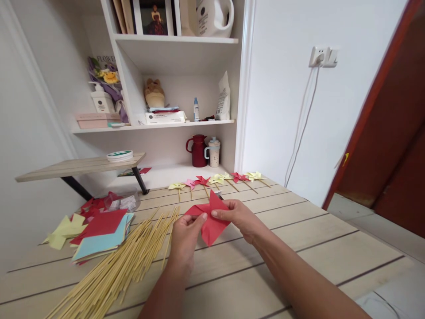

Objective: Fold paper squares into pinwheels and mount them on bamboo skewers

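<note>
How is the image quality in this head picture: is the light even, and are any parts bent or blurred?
Head view: soft, even light, no hard shadows under the left hand or right hand; the red folded paper is sharp; the wide lens bends the door frame and shelf lines outward; the bamboo sticks smear slightly near the bottom edge; mild glare on the white wall.

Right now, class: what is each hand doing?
Left hand: closed, pinching the red folded paper.
Right hand: closed, pinching the same paper.
</note>
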Tool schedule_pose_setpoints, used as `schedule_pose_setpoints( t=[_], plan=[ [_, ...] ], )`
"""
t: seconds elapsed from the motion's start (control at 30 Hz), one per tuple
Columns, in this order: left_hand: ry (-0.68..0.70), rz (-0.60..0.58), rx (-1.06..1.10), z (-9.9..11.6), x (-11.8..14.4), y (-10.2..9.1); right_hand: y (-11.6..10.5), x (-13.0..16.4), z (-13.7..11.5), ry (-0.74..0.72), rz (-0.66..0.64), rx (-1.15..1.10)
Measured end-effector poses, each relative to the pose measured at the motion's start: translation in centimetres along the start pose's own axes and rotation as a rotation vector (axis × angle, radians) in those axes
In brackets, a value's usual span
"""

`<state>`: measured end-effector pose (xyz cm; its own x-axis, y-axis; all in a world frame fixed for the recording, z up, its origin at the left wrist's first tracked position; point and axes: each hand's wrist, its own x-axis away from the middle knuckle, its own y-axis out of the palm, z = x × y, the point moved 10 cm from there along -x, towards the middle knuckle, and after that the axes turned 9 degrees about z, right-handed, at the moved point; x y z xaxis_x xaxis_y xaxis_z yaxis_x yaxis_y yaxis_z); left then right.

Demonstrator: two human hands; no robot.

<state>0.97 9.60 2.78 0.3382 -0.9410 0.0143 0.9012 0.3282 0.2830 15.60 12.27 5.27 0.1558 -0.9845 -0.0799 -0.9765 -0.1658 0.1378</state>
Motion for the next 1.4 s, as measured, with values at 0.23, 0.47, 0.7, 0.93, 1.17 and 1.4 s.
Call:
schedule_pose_setpoints(
  t=[0.23, 0.47, 0.7, 0.93, 1.17, 1.4],
  plan=[
    [0.011, -0.062, 0.012, -0.3, 0.0, 0.4, 0.4, -0.2, 0.6, -0.003, 0.039, -0.073],
    [-0.024, -0.082, 0.086, -0.1, 0.1, 0.8, 0.6, -0.2, 0.5, -0.011, 0.108, -0.148],
    [-0.035, -0.09, 0.104, -0.6, 0.0, 0.8, 0.8, 0.0, 0.4, -0.021, 0.117, -0.146],
    [-0.005, -0.021, 0.098, -0.6, -0.2, 0.0, 1.3, 0.0, 0.9, -0.016, 0.076, -0.15],
    [-0.027, -0.011, 0.23, -0.3, -0.7, -0.4, 1.6, 0.6, -0.7, -0.198, 0.087, -0.101],
    [-0.042, 0.058, 0.404, 1.1, -1.2, -1.8, -0.3, 1.4, -2.8, -0.464, 0.231, 0.101]
  ],
)
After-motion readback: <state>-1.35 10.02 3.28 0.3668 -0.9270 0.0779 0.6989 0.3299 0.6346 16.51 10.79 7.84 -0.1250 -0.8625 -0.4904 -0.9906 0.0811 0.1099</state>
